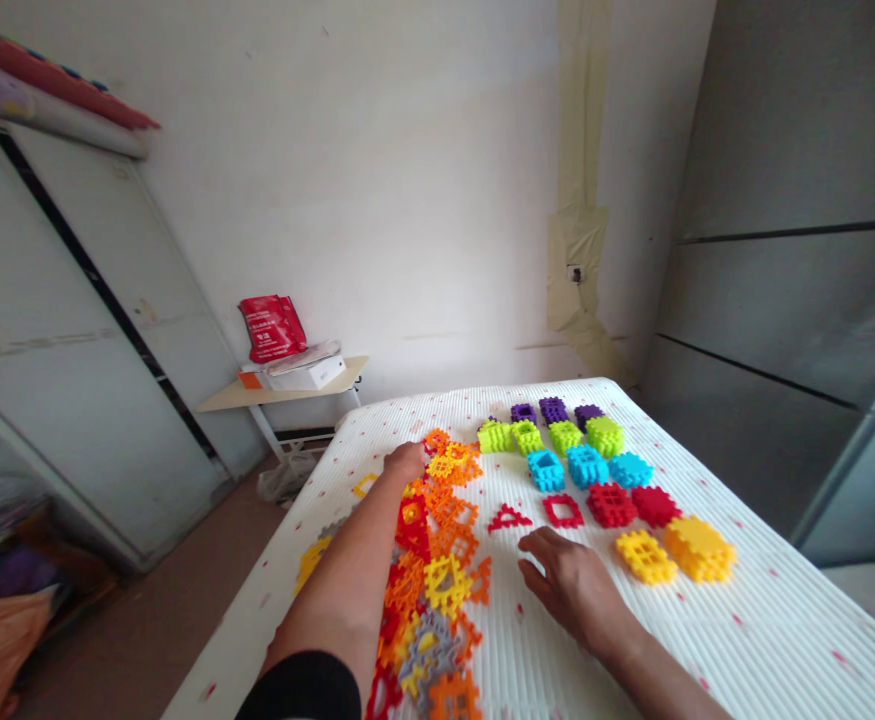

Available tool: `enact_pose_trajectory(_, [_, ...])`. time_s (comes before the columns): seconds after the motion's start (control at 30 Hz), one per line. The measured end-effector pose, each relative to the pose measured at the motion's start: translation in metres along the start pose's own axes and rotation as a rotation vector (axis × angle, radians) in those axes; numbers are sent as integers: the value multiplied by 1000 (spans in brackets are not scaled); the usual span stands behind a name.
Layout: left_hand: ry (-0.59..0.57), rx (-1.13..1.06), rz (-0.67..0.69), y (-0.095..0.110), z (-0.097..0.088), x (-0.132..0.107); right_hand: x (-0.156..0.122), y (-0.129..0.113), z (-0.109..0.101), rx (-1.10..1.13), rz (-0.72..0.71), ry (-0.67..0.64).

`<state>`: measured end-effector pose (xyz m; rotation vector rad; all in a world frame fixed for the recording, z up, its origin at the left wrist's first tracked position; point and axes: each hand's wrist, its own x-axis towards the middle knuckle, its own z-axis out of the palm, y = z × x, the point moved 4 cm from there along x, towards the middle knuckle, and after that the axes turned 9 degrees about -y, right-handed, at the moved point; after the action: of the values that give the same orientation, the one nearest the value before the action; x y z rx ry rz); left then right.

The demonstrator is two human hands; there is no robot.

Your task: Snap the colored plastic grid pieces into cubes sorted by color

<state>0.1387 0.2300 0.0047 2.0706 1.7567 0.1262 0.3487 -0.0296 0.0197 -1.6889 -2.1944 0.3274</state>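
Interlocking pieces (448,520), red, orange, yellow and grey, overlapping in a long mixed heap on the white ridged cover (512,650). For a clean pick-up, reach in from above with the left hand (405,460) and take one piece at a time by its outer rim. Avoid hooking fingertips through cut-out openings. Free a snagged piece with a slight twist, not a straight pull; otherwise, likely risk of dragging neighbours along by their toothed edges. Keep the left forearm raised to avoid brushing the heap.

Left fingers: at the left side of the heap's far end, largely hidden; impossible to tell whether gripping a piece or merely touching. Right hand (572,585): fingers loosely bent and spread, apparently holding nothing; contact with the cover not discernible. Red triangle (510,517) just beyond the right fingertips, apart from them. Red square frame (563,523) near, beyond the knuckles. Yellow stack (645,557) to the right of the right hand; heap to its left, with a strip of cover between.
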Motion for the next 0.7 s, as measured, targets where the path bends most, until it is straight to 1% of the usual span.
enact_pose_trajectory(0.13, [5, 126, -11, 8, -4, -3, 0, -2, -1, 18, -17, -15])
enact_pose_trajectory(0.27, [-3, 204, -26, 13, -4, -3, -1, -2, -1, 10, -14, -22])
enact_pose_trajectory(0.57, [-149, 295, -76, 20, -4, 3, 0, 1, 0, 6, -21, -28])
enact_pose_trajectory(0.7, [-184, 318, -105, 19, -7, 0, -1, 1, -1, 18, -31, -23])
